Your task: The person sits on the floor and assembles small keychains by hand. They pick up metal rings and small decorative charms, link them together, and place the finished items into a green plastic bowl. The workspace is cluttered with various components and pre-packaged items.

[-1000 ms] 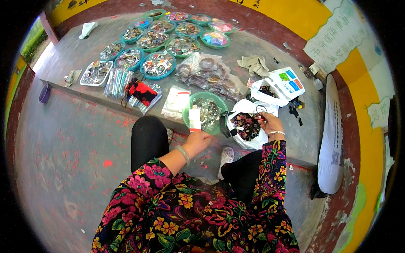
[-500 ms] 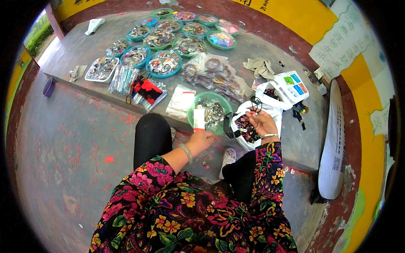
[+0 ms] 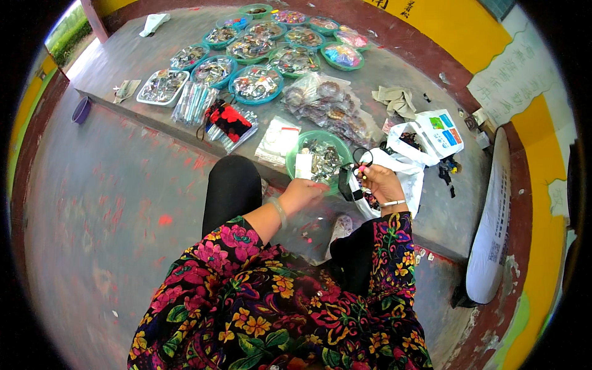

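Note:
My left hand (image 3: 300, 196) is closed on a small white card packet (image 3: 303, 165), held upright in front of the green plastic bowl (image 3: 293, 148) of small packaged goods. To its right, my right hand (image 3: 383, 185) pinches a black elastic hair tie (image 3: 362, 158) with tiny pink and yellow beads at the fingertips. The loop stands up above the fingers. Just behind that hand is an open white plastic bag (image 3: 412, 190) with dark, multicoloured hair ties inside, partly hidden by the hand. A black strap-like piece (image 3: 346, 185) hangs at the bag's left edge.
On the raised ledge are several bowls, including a blue one (image 3: 254, 98), a white tray (image 3: 145, 92), clear packets (image 3: 327, 102), a red-black pouch (image 3: 229, 121) and white sleeves (image 3: 277, 140). A second white bag (image 3: 431, 148) lies at right. My knee (image 3: 234, 185) is beside the ledge.
My view has shifted, so the scene sits further right. My right hand with the hair tie has come left, away from the bag and nearer my left hand. The card packet now shows shorter.

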A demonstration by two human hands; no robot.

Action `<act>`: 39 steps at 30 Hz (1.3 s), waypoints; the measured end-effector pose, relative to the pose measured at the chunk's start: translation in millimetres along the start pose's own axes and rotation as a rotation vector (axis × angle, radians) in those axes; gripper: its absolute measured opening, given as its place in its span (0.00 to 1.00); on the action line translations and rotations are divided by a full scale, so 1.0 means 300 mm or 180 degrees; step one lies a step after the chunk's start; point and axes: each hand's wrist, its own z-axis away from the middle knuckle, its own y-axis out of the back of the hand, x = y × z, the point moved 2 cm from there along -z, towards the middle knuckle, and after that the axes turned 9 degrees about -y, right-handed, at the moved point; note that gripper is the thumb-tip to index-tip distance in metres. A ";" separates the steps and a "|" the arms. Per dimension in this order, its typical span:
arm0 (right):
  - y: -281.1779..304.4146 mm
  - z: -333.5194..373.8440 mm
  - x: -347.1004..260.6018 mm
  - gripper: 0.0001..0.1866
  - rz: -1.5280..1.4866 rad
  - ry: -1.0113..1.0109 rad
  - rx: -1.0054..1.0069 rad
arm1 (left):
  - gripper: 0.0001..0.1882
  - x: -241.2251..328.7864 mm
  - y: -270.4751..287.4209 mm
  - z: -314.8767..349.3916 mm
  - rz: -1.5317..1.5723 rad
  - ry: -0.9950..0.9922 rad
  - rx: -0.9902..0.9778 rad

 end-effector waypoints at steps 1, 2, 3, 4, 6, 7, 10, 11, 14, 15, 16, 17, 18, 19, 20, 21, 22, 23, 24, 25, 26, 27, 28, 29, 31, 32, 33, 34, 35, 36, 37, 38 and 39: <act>-0.012 0.004 0.012 0.09 0.0159 0.0001 0.0077 | 0.12 0.009 -0.002 0.005 -0.0084 -0.0005 0.0003; -0.029 0.006 0.020 0.09 0.0454 0.0029 0.0057 | 0.12 -0.017 0.006 -0.011 -0.0202 -0.0085 0.0004; -0.054 0.010 0.018 0.10 0.0756 0.0063 0.0028 | 0.12 -0.030 0.013 -0.025 -0.0322 -0.0174 0.0012; -0.082 0.014 0.015 0.10 0.1057 0.0099 -0.0002 | 0.12 -0.044 0.020 -0.034 -0.0441 -0.0262 0.0019; -0.124 0.026 0.019 0.10 0.1367 0.0136 0.0056 | 0.12 -0.020 0.008 -0.013 -0.0562 -0.0250 0.0084; -0.139 0.025 0.024 0.09 0.1488 0.0169 0.0023 | 0.11 0.005 0.000 0.005 -0.0626 -0.0245 0.0123; -0.160 0.015 0.042 0.11 0.1836 0.0127 -0.0076 | 0.10 0.009 0.004 0.009 -0.0949 -0.0490 0.0223; -0.170 0.012 0.048 0.10 0.1883 0.0174 -0.0144 | 0.10 0.010 0.006 0.008 -0.1240 -0.0628 0.0311; -0.189 0.006 0.057 0.09 0.2255 0.0330 -0.0227 | 0.10 -0.005 0.010 -0.004 -0.1850 -0.0957 0.0496; -0.186 -0.006 0.071 0.09 0.2451 0.0520 -0.0211 | 0.11 -0.012 0.010 -0.008 -0.1882 -0.1015 0.0505; -0.182 -0.012 0.079 0.08 0.2646 0.0711 -0.0196 | 0.11 -0.019 0.011 -0.010 -0.1914 -0.1072 0.0515; -0.173 -0.016 0.084 0.08 0.2817 0.0780 -0.0175 | 0.11 -0.026 0.013 -0.013 -0.1951 -0.1088 0.0481; -0.174 -0.015 0.082 0.08 0.2988 0.0848 -0.0153 | 0.11 -0.023 0.013 -0.014 -0.1987 -0.1103 0.0446; -0.174 -0.014 0.082 0.08 0.3159 0.0916 -0.0131 | 0.11 -0.020 0.013 -0.013 -0.2022 -0.1118 0.0411; -0.172 -0.015 0.085 0.08 0.3243 0.0941 -0.0054 | 0.11 -0.018 0.012 -0.011 -0.1997 -0.1073 0.0417; -0.170 -0.016 0.090 0.09 0.3327 0.0970 0.0021 | 0.11 -0.012 0.010 -0.007 -0.1973 -0.1031 0.0425; -0.167 -0.017 0.095 0.09 0.3411 0.0999 0.0097 | 0.11 -0.010 0.010 -0.004 -0.1949 -0.0989 0.0434; -0.167 -0.018 0.099 0.09 0.3404 0.1049 0.0218 | 0.11 -0.018 0.011 -0.009 -0.1945 -0.0967 0.0417; -0.169 -0.019 0.104 0.09 0.3396 0.1098 0.0342 | 0.11 -0.023 0.011 -0.014 -0.1942 -0.0945 0.0399; -0.170 -0.020 0.108 0.10 0.3386 0.1148 0.0466 | 0.11 -0.028 0.011 -0.018 -0.1939 -0.0924 0.0379; -0.172 -0.022 0.112 0.10 0.3322 0.1128 0.0522 | 0.11 -0.031 0.012 -0.021 -0.1977 -0.0919 0.0365; -0.173 -0.025 0.119 0.10 0.3255 0.1107 0.0576 | 0.11 -0.025 0.011 -0.018 -0.2017 -0.0911 0.0351; -0.173 -0.026 0.122 0.10 0.3187 0.1087 0.0631 | 0.11 -0.022 0.009 -0.016 -0.2057 -0.0904 0.0337; -0.174 -0.024 0.121 0.10 0.3233 0.1117 0.0602 | 0.12 -0.023 0.009 -0.016 -0.2084 -0.0913 0.0340; -0.183 -0.014 0.106 0.10 0.3329 0.1180 0.0539 | 0.12 -0.023 0.010 -0.015 -0.2134 -0.0933 0.0355; -0.185 -0.009 0.101 0.10 0.3484 0.1247 0.0515 | 0.12 -0.030 0.011 -0.017 -0.2090 -0.1015 0.0372; -0.185 -0.005 0.096 0.10 0.3638 0.1315 0.0494 | 0.12 -0.038 0.011 -0.018 -0.2048 -0.1098 0.0388; -0.187 -0.001 0.092 0.10 0.3792 0.1383 0.0472 | 0.13 -0.044 0.012 -0.019 -0.2005 -0.1180 0.0404; -0.192 0.004 0.087 0.09 0.3881 0.1511 0.0463 | 0.12 -0.049 0.015 -0.022 -0.2147 -0.1200 0.0411; -0.195 0.009 0.082 0.09 0.3970 0.1637 0.0460 | 0.12 -0.044 0.014 -0.024 -0.2288 -0.1220 0.0411; -0.198 0.014 0.079 0.08 0.4058 0.1763 0.0455 | 0.12 -0.040 0.013 -0.024 -0.2429 -0.1240 0.0411; -0.201 0.017 0.078 0.08 0.4108 0.1756 0.0456 | 0.12 -0.038 0.009 -0.022 -0.2480 -0.1183 0.0409; -0.205 0.020 0.078 0.07 0.4158 0.1751 0.0453 | 0.12 -0.033 0.004 -0.020 -0.2530 -0.1125 0.0411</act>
